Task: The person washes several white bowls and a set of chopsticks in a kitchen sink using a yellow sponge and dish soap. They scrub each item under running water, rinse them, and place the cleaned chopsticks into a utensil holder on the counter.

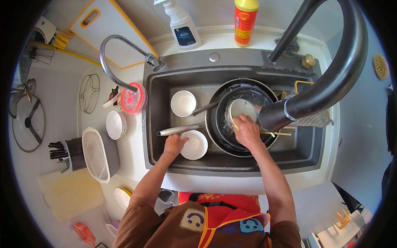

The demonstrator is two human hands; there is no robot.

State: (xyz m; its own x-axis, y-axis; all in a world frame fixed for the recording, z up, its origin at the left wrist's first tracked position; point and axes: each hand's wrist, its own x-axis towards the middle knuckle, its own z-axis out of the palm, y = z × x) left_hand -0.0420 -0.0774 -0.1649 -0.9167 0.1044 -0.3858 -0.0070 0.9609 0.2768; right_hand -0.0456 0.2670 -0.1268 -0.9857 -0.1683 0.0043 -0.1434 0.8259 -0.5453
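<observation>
My right hand (247,130) grips the near rim of a white bowl (243,109) under the black faucet head. That bowl is over a dark pan (228,93) with soapy water, which sits inside a larger pan (211,124). A bit of yellow shows at my right fingers. My left hand (175,145) is at the left rim of another white bowl (194,145) in the sink, thumb over its edge, beside a metal pan handle (178,129). A third white bowl (183,103) stands farther back in the sink. The fingers' undersides are hidden.
The black faucet (322,96) arches over the sink (201,68) from the right. A thin metal tap (107,55) overhangs a red-rimmed container (134,98). A white bowl (116,125) and a drainer bin (108,158) stand left. A spray bottle (184,28) and a red-yellow bottle (245,24) stand behind.
</observation>
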